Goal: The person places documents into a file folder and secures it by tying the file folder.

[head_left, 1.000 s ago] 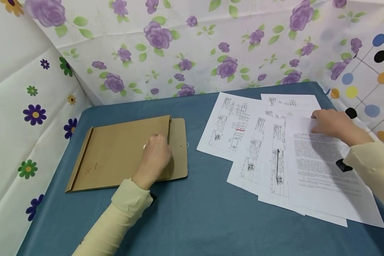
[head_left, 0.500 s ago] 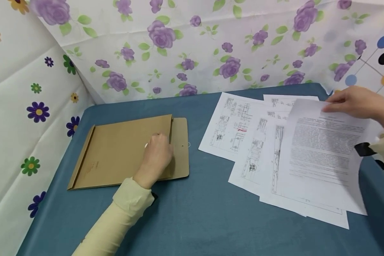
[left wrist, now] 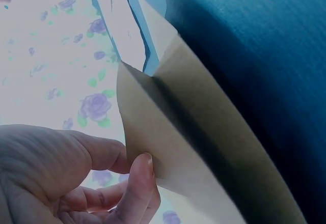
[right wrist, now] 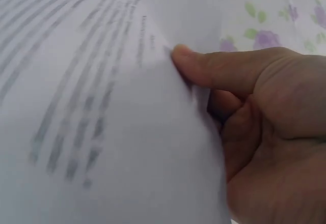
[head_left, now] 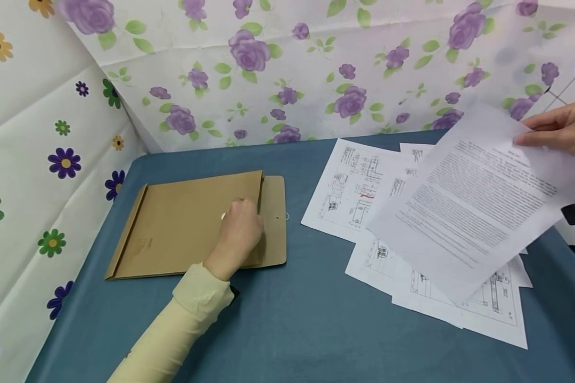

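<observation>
A brown kraft paper envelope [head_left: 187,223] lies on the left half of the table, its flap [head_left: 274,223] pointing right. My left hand [head_left: 239,229] pinches the edge of the envelope's mouth, and in the left wrist view the mouth [left wrist: 168,102] gapes between its two layers. At the far right my right hand [head_left: 563,127] holds a printed sheet of paper [head_left: 479,197] by its top edge, thumb on the printed face in the right wrist view. The sheet hangs tilted above several overlapping papers with technical drawings [head_left: 354,186].
A blue cloth covers the table [head_left: 306,330]. Flowered sheeting [head_left: 306,64] hangs behind it, with other patterned sheeting [head_left: 52,175] along the left. A small string loop [head_left: 288,216] shows at the flap's edge.
My right hand has lifted the printed sheet off the pile, up and to the right, and the sheet has turned. Drawings beneath now show. My left hand keeps its hold on the envelope.
</observation>
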